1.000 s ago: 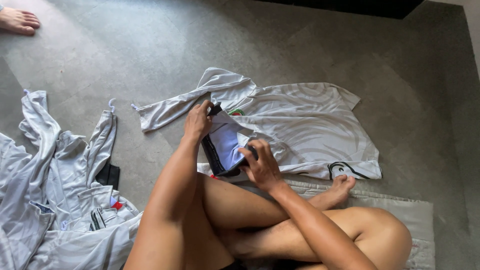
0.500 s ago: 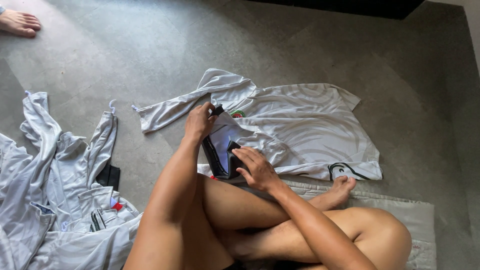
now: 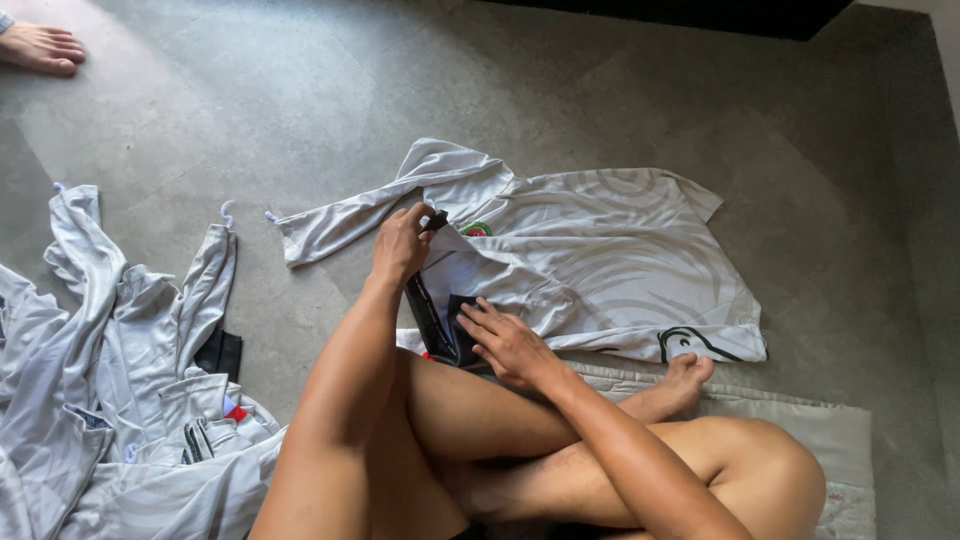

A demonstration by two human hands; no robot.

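Note:
A pale grey long-sleeved shirt [image 3: 600, 260] with a faint swirl pattern lies spread on the grey floor in front of me. My left hand [image 3: 400, 243] pinches its dark collar edge [image 3: 432, 300] and lifts that part of the shirt. My right hand [image 3: 505, 340] lies flat with fingers spread on the dark inner collar patch just right of it. My crossed bare legs [image 3: 500, 430] fill the lower middle of the view.
A heap of similar pale grey garments [image 3: 110, 400] lies at the lower left. A light mat [image 3: 830, 430] sits under my legs at the right. Another person's bare foot [image 3: 40, 45] shows at the top left corner. A dark edge [image 3: 700, 12] runs along the top.
My right hand has slid down and leftward from the shirt's folded front onto the dark collar patch. My left hand keeps its hold on the collar.

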